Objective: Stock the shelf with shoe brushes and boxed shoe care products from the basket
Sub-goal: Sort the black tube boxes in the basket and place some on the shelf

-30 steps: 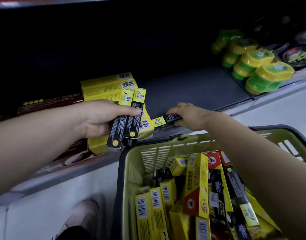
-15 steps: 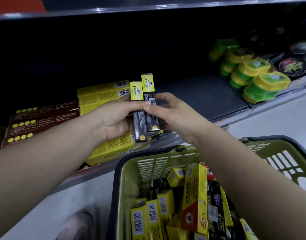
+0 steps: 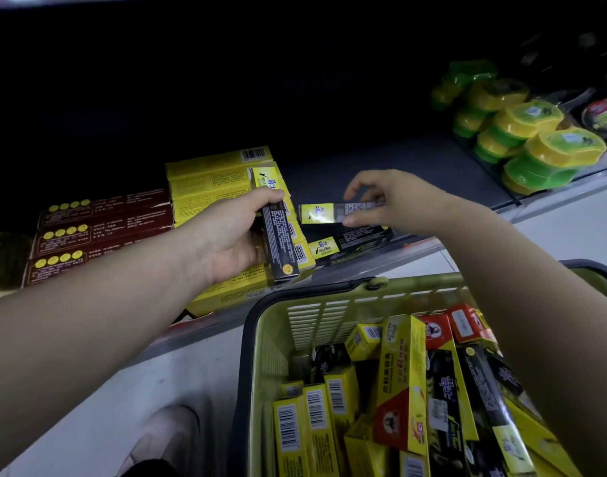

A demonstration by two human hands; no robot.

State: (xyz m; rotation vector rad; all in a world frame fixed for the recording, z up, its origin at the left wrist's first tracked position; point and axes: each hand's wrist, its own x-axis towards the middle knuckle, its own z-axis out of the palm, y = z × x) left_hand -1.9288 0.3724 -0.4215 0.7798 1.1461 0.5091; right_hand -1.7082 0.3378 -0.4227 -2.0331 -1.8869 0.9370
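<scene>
My left hand (image 3: 233,235) grips one slim black and yellow box (image 3: 278,242), held upright in front of the stacked yellow boxes (image 3: 209,180) on the shelf (image 3: 415,166). My right hand (image 3: 388,201) holds a second slim black and yellow box (image 3: 324,213) flat, just above a third one (image 3: 350,244) that lies on the shelf near its front edge. The green basket (image 3: 329,304) below holds several yellow, black and red boxes.
Dark red boxes (image 3: 102,228) are stacked at the shelf's left. Green and yellow round tubs (image 3: 542,156) stand at the right, with dark tins (image 3: 604,115) behind them. A shoe (image 3: 167,438) shows on the pale floor beside the basket.
My right hand has taken one of the two slim boxes from my left hand and carried it right, laying it flat over the box on the shelf.
</scene>
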